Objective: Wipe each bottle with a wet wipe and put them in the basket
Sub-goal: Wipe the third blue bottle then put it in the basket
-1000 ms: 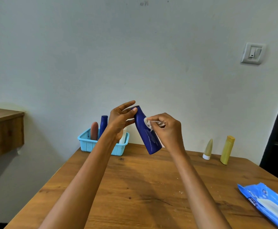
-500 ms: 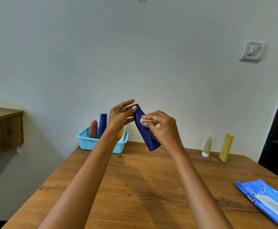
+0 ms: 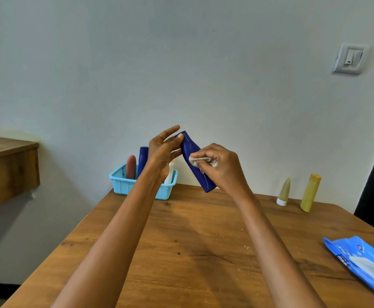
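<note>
Wiping continued: your right hand (image 3: pixel 222 166), pinching the wet wipe (image 3: pixel 198 161), had slid from the neck to mid-body of the blue bottle (image 3: pixel 193 160), held tilted above the table's far side by your left hand's (image 3: pixel 164 152) fingertips. Basket (image 3: pixel 126 185) placement remained pending.

table (image 3: pixel 181 252) middle: bare wood, open under both arms | far left: basket (image 3: pixel 124 185) with bottles | far right: tube (image 3: pixel 284 192), yellow bottle (image 3: pixel 310 193) | right edge: wipes pack (image 3: pixel 363 261)
</note>
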